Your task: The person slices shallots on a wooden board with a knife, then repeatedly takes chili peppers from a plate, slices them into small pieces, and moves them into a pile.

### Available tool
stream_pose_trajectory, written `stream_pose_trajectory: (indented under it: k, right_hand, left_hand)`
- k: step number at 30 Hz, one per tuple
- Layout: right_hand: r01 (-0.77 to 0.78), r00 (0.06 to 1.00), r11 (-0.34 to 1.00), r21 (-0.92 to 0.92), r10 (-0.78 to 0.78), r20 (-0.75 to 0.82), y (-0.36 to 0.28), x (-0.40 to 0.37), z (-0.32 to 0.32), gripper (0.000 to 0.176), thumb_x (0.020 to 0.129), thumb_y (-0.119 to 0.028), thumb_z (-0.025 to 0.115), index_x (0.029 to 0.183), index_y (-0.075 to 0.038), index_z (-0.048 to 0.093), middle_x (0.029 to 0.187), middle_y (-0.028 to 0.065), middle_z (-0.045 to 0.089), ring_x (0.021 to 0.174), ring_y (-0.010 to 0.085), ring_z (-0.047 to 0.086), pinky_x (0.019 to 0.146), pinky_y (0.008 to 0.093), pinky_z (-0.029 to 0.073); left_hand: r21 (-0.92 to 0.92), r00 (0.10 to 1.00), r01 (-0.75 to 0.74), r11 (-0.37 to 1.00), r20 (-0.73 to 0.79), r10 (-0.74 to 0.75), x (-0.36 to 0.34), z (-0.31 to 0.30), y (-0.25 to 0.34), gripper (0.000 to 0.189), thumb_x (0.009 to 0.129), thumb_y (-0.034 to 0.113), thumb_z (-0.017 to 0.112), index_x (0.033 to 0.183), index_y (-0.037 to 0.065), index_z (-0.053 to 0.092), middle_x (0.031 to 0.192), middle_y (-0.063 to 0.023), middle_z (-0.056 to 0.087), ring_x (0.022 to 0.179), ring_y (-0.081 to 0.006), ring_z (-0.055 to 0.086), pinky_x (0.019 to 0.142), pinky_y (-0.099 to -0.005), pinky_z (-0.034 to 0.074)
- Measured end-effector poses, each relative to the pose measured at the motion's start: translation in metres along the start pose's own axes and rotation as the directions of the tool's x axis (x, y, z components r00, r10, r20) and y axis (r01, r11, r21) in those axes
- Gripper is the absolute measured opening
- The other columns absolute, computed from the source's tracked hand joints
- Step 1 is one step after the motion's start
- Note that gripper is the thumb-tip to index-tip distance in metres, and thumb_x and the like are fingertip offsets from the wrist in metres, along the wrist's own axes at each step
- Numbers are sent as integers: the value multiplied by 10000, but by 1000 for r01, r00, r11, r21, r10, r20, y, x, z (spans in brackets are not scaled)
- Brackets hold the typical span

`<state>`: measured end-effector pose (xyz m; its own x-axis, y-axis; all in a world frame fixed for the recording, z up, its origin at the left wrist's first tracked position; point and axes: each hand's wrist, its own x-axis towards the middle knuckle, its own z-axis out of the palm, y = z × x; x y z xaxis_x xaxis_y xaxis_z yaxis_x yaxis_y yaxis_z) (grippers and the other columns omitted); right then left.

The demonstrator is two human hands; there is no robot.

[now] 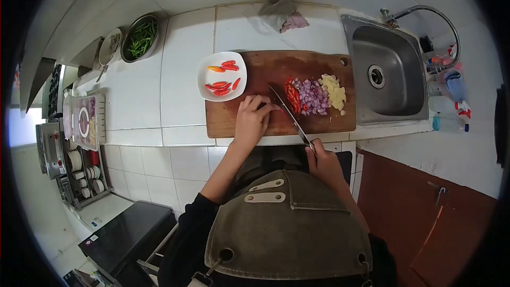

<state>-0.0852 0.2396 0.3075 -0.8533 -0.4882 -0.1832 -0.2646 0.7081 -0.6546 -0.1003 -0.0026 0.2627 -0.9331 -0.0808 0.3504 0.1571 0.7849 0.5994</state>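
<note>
A wooden chopping board [227, 123] lies on the counter in front of me. My right hand [323, 160] is closed round the handle of a kitchen knife [291, 115], its blade slanting up and left across the board. Just left of the blade, my left hand [254, 114] presses its fingertips together on a red chili, mostly hidden with only a bit of red showing. Right of the blade sit cut red chilies [292, 97], chopped purple shallots [312, 95] and pale chopped garlic [333, 93]. A white bowl [202, 78] with several whole chilies [218, 87] rests on the board's left corner.
A steel sink [345, 32] with a flexible tap [451, 26] adjoins the board's right side, bottles [449, 123] beyond it. At back left stand a bowl of green chilies [141, 38] and a strainer [110, 46]. A plastic bag [280, 10] lies against the wall.
</note>
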Motion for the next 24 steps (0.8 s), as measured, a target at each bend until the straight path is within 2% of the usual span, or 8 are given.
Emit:
stream_pose_trajectory:
  k: [6, 8, 14, 17, 20, 22, 24]
  right_hand:
    - [15, 1000, 999, 28, -15, -15, -1, 0, 1, 210, 1011, -244, 515, 999, -38, 480, 569, 216, 580, 553, 439, 619, 484, 532, 464]
    - [-28, 999, 999, -17, 29, 19, -3, 2, 2, 203, 1009, -243, 511, 1001, -42, 482, 565, 217, 582, 547, 441, 618, 483, 532, 469]
    - [-9, 1000, 986, -168, 8, -6, -4, 8, 12, 203, 1001, -242, 517, 1049, -45, 500, 571, 213, 589, 554, 442, 622, 497, 529, 487]
    - [28, 998, 990, -136, -34, -43, -1, 17, 20, 203, 995, -232, 531, 1068, -44, 508, 573, 204, 582, 554, 432, 621, 505, 530, 484]
    - [70, 993, 995, -70, -76, -87, -2, 19, 15, 195, 991, -219, 545, 1067, -42, 515, 573, 196, 573, 545, 424, 610, 505, 529, 474]
    - [63, 992, 997, -49, -68, -102, -1, 18, 16, 192, 989, -217, 551, 1060, -42, 519, 573, 195, 570, 542, 425, 604, 503, 530, 468]
    - [61, 992, 998, -23, -63, -113, 1, 18, 18, 188, 987, -215, 557, 1052, -42, 522, 574, 194, 568, 539, 425, 597, 501, 531, 461]
  left_hand:
    - [-7, 1000, -1, 1000, 4, 1, 0, 0, -1, 285, 718, -36, 671, 923, 142, 760, 973, -34, 628, 962, -268, 575, 858, -403, 478]
    - [-7, 1000, -1, 1000, 5, 1, 0, -1, -1, 284, 717, -37, 671, 922, 139, 758, 977, -33, 628, 964, -269, 575, 859, -403, 480]
    - [-1, 1000, -11, 1000, 18, 11, 1, -3, -1, 277, 714, -37, 673, 928, 124, 746, 990, -35, 631, 971, -276, 573, 856, -408, 481]
    - [7, 999, -35, 999, 17, 35, 2, -2, -4, 248, 731, -3, 683, 926, 138, 745, 981, -23, 620, 969, -258, 570, 836, -401, 467]
    - [-1, 998, -58, 998, 12, 58, 2, -3, -5, 226, 757, -7, 685, 947, 108, 731, 989, -47, 618, 934, -268, 581, 814, -404, 477]
    - [-115, 998, 36, 993, -38, -40, 1, -5, -3, 189, 795, -8, 688, 966, 69, 710, 999, -73, 616, 910, -279, 599, 802, -405, 494]
    - [-118, 997, 19, 993, -76, -28, -1, -8, -5, 175, 807, -4, 691, 971, 54, 704, 1001, -82, 616, 908, -283, 606, 802, -405, 500]
